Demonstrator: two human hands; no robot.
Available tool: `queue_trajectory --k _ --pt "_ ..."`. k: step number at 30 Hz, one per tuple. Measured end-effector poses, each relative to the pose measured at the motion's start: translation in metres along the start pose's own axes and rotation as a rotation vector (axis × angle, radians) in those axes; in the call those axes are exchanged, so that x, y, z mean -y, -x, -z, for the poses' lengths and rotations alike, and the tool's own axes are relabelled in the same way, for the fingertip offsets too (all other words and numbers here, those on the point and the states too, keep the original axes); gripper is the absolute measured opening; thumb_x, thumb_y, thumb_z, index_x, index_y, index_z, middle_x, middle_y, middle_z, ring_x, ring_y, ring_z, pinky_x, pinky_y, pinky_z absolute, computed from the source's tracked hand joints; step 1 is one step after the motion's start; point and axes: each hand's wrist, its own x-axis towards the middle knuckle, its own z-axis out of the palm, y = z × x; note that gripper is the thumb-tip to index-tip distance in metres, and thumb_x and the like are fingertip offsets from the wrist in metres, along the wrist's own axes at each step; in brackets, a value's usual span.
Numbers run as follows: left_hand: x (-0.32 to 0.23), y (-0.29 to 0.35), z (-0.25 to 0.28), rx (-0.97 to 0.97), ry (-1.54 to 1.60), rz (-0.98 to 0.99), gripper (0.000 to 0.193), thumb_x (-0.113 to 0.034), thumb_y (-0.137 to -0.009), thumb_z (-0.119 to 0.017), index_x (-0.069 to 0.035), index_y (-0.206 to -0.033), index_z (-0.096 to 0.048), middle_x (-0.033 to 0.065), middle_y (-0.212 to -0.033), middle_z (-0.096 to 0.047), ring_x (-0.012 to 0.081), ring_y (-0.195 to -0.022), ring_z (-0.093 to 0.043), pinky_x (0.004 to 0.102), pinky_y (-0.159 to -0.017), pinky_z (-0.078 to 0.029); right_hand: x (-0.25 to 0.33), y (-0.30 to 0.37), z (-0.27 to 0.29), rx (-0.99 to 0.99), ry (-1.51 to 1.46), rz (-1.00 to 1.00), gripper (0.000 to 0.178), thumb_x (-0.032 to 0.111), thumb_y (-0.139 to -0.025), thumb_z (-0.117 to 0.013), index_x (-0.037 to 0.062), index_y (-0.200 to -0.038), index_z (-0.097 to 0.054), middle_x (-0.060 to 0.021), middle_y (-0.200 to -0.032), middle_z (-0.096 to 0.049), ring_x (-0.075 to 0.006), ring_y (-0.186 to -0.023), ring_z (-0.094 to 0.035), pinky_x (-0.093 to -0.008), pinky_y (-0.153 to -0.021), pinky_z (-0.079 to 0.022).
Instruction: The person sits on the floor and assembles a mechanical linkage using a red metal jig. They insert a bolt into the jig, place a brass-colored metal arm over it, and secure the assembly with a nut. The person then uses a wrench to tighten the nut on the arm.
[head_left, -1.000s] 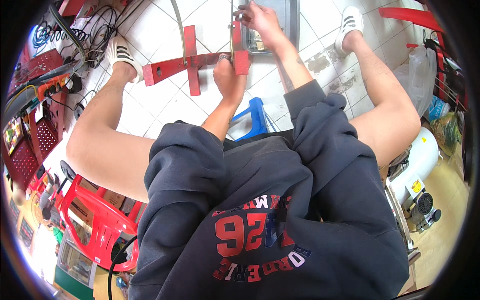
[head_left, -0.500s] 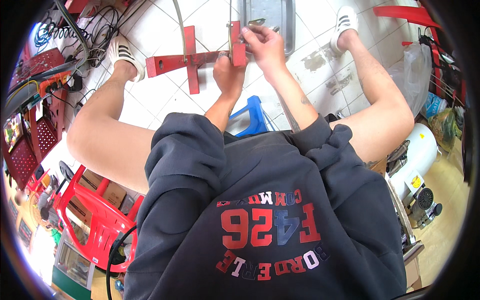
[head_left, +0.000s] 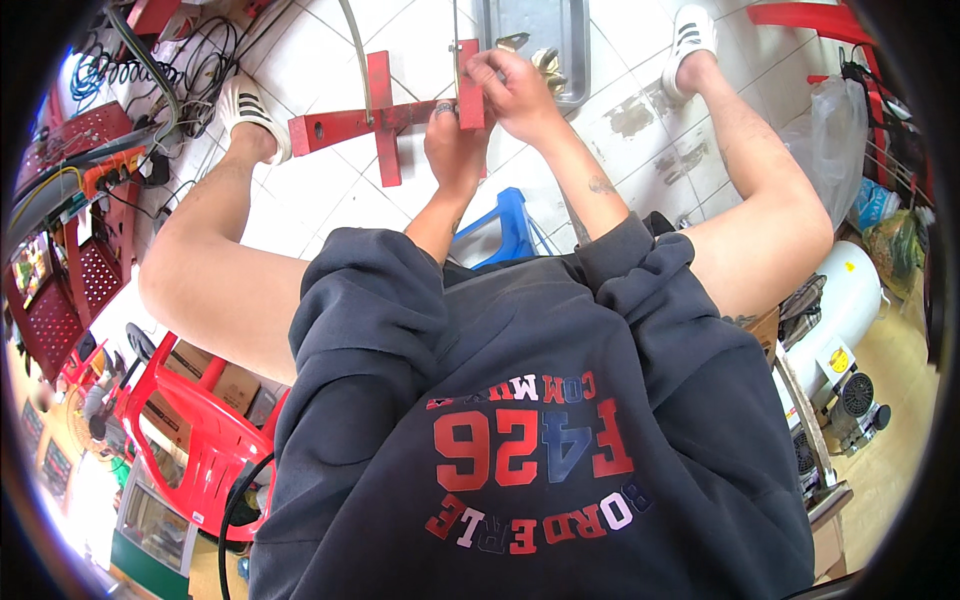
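Observation:
A red metal stand (head_left: 386,117) with crossed bars lies ahead of me over the white tiles, a thin rod and a curved cable rising from it. My left hand (head_left: 455,150), with a ring on it, is closed around the stand's right end, under the red upright block (head_left: 470,82). Its fingertips are hidden behind the block. My right hand (head_left: 517,97) pinches at the right side of that block, thumb and fingers together; what lies between them is too small to make out. Just beyond it, brass-coloured metal pieces (head_left: 547,66) lie by a grey metal tray (head_left: 578,50).
A blue plastic stool (head_left: 512,225) stands between my legs. Tangled black cables (head_left: 200,65) lie at the far left, and a red plastic chair (head_left: 190,430) is at the near left. To the right are a clear plastic bag (head_left: 835,140) and a white tank (head_left: 848,290).
My right hand has shifted slightly left, its fingers drawn in closer against the red block. My left hand stays on the stand, and more of the brass-coloured pieces shows.

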Motion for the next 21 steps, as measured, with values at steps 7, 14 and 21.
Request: queue_trajectory --k 7,14,21 --pt "0.007 0.001 -0.003 -0.021 0.018 -0.109 0.023 -0.014 -0.082 -0.082 -0.004 -0.093 -0.065 0.0101 -0.080 -0.070 0.0269 -0.071 -0.068 0.0383 -0.065 -0.051 -0.023 -0.043 -0.006 0.115 -0.006 0.027 0.045 0.040 -0.105 -0.048 -0.0025 -0.105 -0.062 -0.0124 -0.084 -0.066 -0.0225 -0.076 -0.061 -0.0359 -0.073 -0.050" --pt "-0.004 -0.004 0.007 0.015 0.109 -0.158 0.024 -0.017 -0.080 -0.085 -0.005 -0.092 -0.068 0.0063 -0.085 -0.073 0.0223 -0.076 -0.069 0.0355 -0.068 -0.051 -0.031 -0.052 -0.014 0.228 0.000 -0.200 0.054 0.049 -0.101 -0.055 -0.0016 -0.090 -0.073 -0.0073 -0.072 -0.066 -0.0146 -0.068 -0.059 -0.0316 -0.067 -0.048" --pt "0.009 -0.003 0.008 0.066 -0.022 -0.226 0.023 -0.026 -0.086 -0.081 -0.005 -0.091 -0.074 0.0072 -0.089 -0.074 0.0196 -0.077 -0.069 0.0339 -0.069 -0.051 -0.006 -0.091 0.049 -0.021 -0.176 -0.069 0.057 0.052 -0.105 -0.041 0.0071 -0.079 -0.067 -0.0029 -0.066 -0.061 -0.0125 -0.055 -0.053 -0.0306 -0.052 -0.041"
